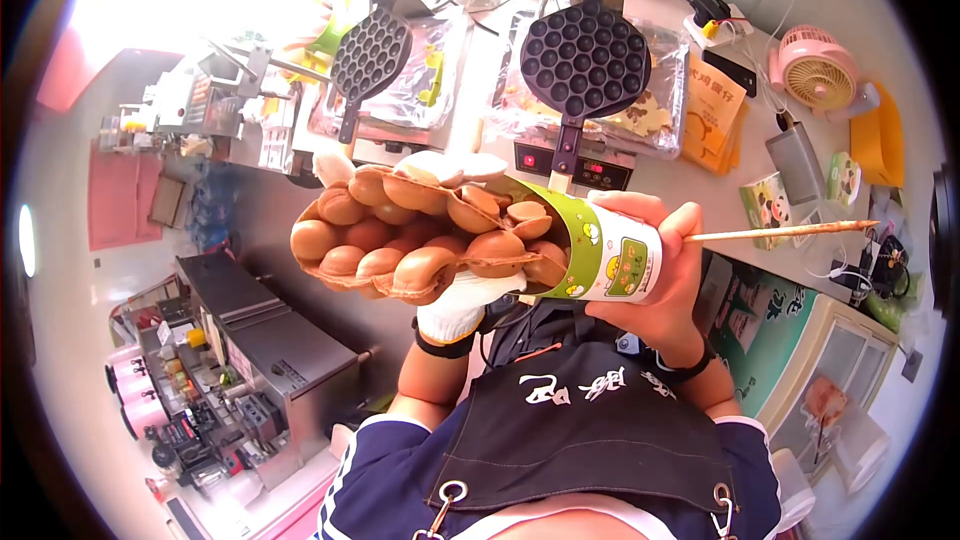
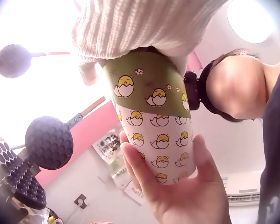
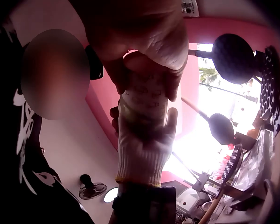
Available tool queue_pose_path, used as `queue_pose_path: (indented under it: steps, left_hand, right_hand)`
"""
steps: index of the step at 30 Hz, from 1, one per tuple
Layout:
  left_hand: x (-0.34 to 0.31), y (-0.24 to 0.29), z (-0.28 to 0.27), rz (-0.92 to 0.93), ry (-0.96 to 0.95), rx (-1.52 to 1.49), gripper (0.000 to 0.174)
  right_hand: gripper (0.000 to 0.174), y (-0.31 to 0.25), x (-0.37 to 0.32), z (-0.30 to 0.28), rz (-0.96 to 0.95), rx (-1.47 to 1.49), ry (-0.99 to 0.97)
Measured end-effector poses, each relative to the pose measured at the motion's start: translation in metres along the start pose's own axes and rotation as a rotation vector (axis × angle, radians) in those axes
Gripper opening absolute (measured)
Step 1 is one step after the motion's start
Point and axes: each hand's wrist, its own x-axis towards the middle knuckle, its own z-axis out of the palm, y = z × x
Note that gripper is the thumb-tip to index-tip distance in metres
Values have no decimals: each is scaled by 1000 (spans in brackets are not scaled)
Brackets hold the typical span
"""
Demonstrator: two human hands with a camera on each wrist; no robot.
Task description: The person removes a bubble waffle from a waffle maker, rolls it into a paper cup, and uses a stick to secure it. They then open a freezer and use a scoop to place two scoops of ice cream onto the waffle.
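A browned bubble waffle (image 1: 380, 240) lies folded on its side, one end inside a green-and-white paper cup (image 1: 625, 258) printed with chicks. My left hand (image 1: 455, 308), in a white knit glove, grips the waffle beside the cup's mouth, its fingertips showing over the far edge. Bare fingers of my right hand (image 1: 665, 275) curl round the cup's lower end, and a thin wooden stick (image 1: 780, 232) sticks out rightward from that hand. In the left wrist view the glove (image 2: 140, 28) covers the cup's (image 2: 154, 107) top; in the right wrist view the glove (image 3: 144, 151) faces my right hand (image 3: 140, 37).
Two opened waffle irons (image 1: 585, 60) (image 1: 370, 55) stand on the counter (image 1: 700, 195) beyond the hands. To the right are brown paper bags (image 1: 712, 115), a pink fan (image 1: 815, 70), a power bank (image 1: 795, 160) and cables. A steel cabinet (image 1: 265, 325) stands at the left.
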Motion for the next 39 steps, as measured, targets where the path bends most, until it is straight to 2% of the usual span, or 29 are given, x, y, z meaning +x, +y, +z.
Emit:
queue_pose_path:
  steps: [3, 6, 12, 14, 16, 18, 20, 21, 24, 25, 28, 29, 30, 33, 35, 37, 38, 39]
  left_hand:
    - [2, -1, 5, 40, 61, 32, 61]
    - [10, 9, 15, -17, 48, -117, 60]
    - [38, 28, 31, -336, -98, -931, 60]
    - [53, 34, 28, -501, -203, -1331, 60]
    - [60, 47, 32, -549, -296, -1511, 61]
    - [57, 59, 48, -106, -249, -1133, 80]
    - [51, 61, 53, 105, -217, -933, 91]
    - [49, 59, 54, 109, -255, -943, 79]
    - [43, 62, 54, -55, -233, -1011, 66]
    - [46, 60, 56, 5, -277, -863, 63]
    - [44, 41, 48, -195, -206, -786, 61]
    - [49, 38, 41, -196, -178, -744, 61]
    - [57, 41, 35, -157, -155, -736, 57]
    - [89, 75, 11, 284, -191, -480, 49]
    - [104, 99, -1, 390, -269, 20, 29]
    - [120, 146, 25, 532, -520, 553, 14]
    - [122, 153, 35, 568, -660, 671, 20]
    - [122, 153, 44, 579, -717, 678, 23]
  right_hand:
    - [67, 2, 2, -3, 13, -30, 8]
    - [66, 14, 2, -5, 52, 93, 13]
    - [67, 19, -2, -5, 154, 403, 203]
    - [65, 16, 3, -10, 144, 409, 191]
    - [64, 17, 3, -16, 171, 405, 178]
    - [63, 23, 0, -18, 165, 395, 157]
    - [62, 28, -1, -16, 186, 454, 199]
    - [60, 30, -2, -16, 170, 464, 179]
    - [58, 30, -2, -16, 176, 457, 192]
    - [58, 29, -2, -17, 172, 457, 194]
    - [58, 28, -1, -26, 227, 445, 196]
    - [59, 29, -2, -30, 217, 437, 180]
    - [60, 29, -1, -34, 208, 428, 163]
    - [61, 30, 2, -43, 191, 388, 157]
    - [61, 33, 2, -45, 187, 363, 148]
    - [62, 36, 4, -45, 168, 380, 111]
    - [62, 37, 5, -44, 173, 386, 105]
    - [62, 35, 5, -43, 185, 399, 121]
